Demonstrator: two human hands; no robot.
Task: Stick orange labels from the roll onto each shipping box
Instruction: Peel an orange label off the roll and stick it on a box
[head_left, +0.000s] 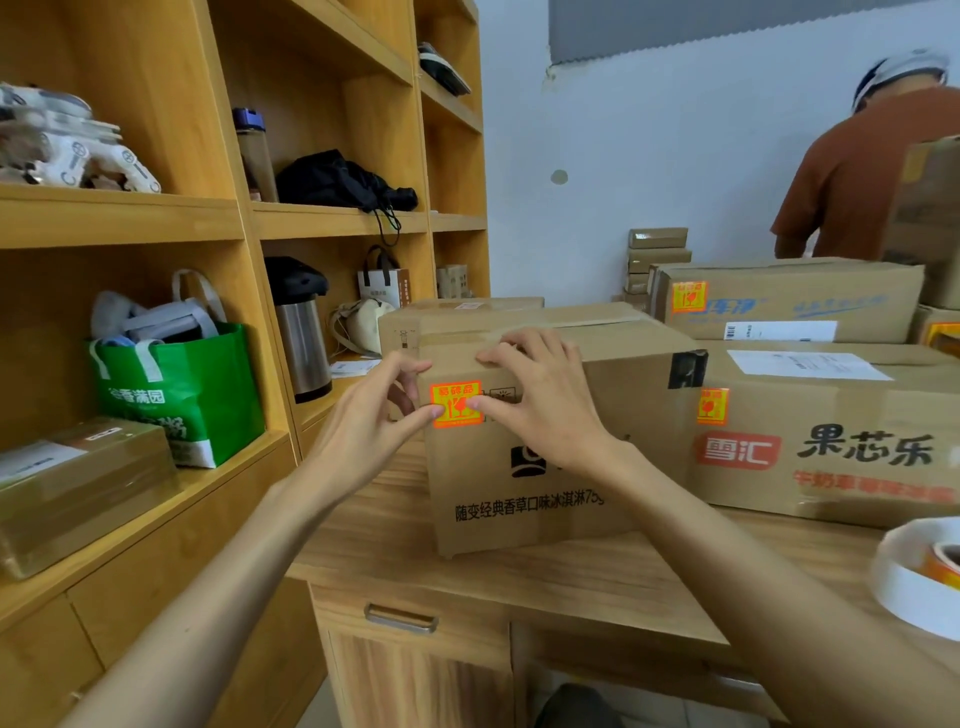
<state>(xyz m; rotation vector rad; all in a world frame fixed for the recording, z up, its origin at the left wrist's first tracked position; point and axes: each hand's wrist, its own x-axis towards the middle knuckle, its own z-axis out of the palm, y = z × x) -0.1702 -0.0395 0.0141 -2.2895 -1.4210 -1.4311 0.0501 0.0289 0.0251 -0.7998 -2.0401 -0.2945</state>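
Observation:
An orange label sits on the upper left front face of a brown shipping box on the wooden desk. My left hand presses the label's left edge with its thumb, fingers bent by the box's corner. My right hand presses the label's right edge with its thumb, and its fingers rest on the box's top edge. The label roll, white with an orange strip, lies at the desk's right edge. A wide box to the right and a long box behind each carry an orange label.
A wooden shelf unit fills the left side, holding a green bag, a steel thermos and a taped parcel. Another person in a brown shirt stands at the back right behind stacked boxes.

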